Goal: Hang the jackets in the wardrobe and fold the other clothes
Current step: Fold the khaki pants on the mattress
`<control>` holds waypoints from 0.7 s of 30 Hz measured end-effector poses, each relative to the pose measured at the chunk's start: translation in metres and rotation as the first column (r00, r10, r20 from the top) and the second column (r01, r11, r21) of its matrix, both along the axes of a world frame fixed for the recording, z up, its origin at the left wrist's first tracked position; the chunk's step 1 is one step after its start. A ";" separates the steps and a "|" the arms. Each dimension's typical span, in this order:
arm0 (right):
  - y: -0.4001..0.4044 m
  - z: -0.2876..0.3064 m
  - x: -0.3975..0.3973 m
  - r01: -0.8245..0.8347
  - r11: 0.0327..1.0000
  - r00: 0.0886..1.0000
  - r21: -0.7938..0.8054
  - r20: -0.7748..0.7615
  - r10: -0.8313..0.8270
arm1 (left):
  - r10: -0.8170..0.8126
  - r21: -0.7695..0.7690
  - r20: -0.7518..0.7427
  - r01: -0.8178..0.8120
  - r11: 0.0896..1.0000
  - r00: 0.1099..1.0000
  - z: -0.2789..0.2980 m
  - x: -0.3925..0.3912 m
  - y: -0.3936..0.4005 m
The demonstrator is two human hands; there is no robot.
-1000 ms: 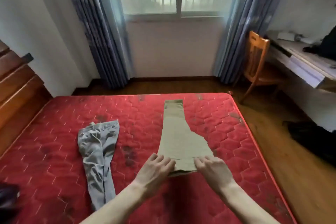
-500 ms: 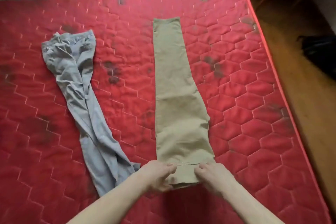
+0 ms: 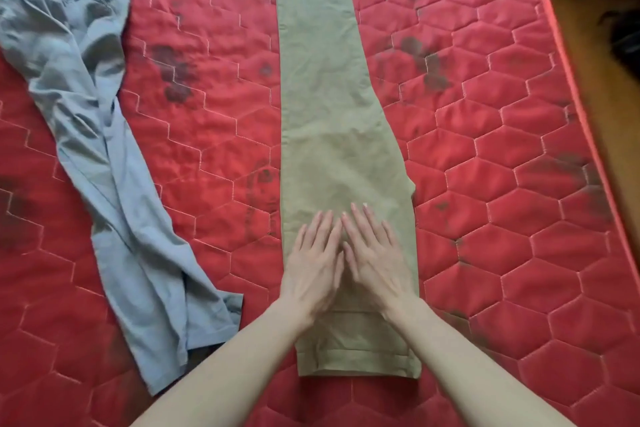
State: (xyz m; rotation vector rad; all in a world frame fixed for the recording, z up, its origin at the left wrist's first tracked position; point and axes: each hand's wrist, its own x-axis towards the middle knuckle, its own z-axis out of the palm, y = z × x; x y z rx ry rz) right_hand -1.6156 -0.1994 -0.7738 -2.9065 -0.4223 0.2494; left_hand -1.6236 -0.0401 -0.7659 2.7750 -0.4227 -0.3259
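Note:
Khaki trousers (image 3: 329, 107) lie folded lengthwise, leg on leg, down the middle of the red quilted mattress (image 3: 502, 201), waistband nearest me. My left hand (image 3: 315, 267) and my right hand (image 3: 375, 256) lie flat side by side on the trousers' hip area, fingers straight and pointing away, pressing the cloth down. Grey-blue trousers (image 3: 100, 149) lie crumpled and twisted to the left, apart from both hands.
The mattress's right edge (image 3: 568, 62) runs diagonally, with wooden floor beyond it. A dark object (image 3: 623, 42) lies on the floor at the far right.
Both hands let go of the waistband edge and slid forward onto the trousers, now lying flat together. The view tilted further down and closer to the mattress.

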 end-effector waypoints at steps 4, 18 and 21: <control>-0.012 -0.040 -0.004 0.054 0.997 0.999 -0.062 -0.002 -0.054 | 0.013 0.024 0.034 -0.014 1.000 0.999 -0.044 -0.005 -0.011; -0.051 -0.048 -0.039 -0.104 0.990 0.994 0.092 0.056 0.099 | -0.409 0.052 0.112 0.406 0.912 0.906 -0.055 -0.035 0.048; -0.077 -0.040 -0.052 -0.292 0.956 0.956 0.043 -0.017 0.293 | -0.568 0.081 0.073 0.563 0.823 0.820 -0.048 -0.042 0.080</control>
